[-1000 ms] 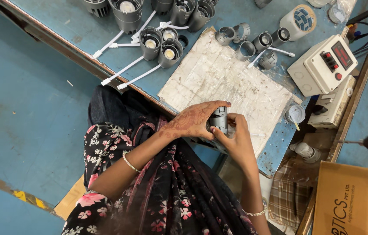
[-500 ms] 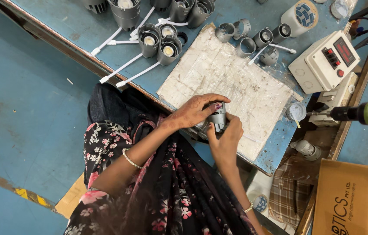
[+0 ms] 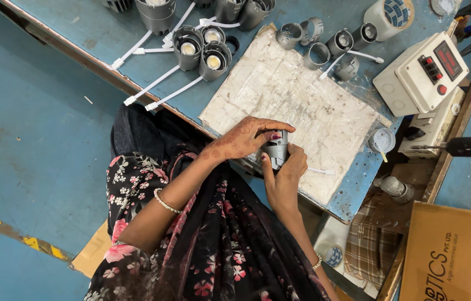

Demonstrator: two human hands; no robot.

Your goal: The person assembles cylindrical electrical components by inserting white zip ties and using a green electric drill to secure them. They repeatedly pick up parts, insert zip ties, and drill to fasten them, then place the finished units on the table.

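Two hands are closed on one small grey cylindrical housing [image 3: 276, 149] at the near edge of the blue surface [image 3: 79, 33], over a scuffed white mat [image 3: 302, 100]. The left hand [image 3: 243, 136] is clenched on it from above; the right hand [image 3: 286, 170] grips it from below. Its long axis is held roughly upright. Ribbed, matt metal is suggested.

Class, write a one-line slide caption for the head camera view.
Both hands, left hand and right hand, grip a small grey cylindrical housing over a stained white work mat.
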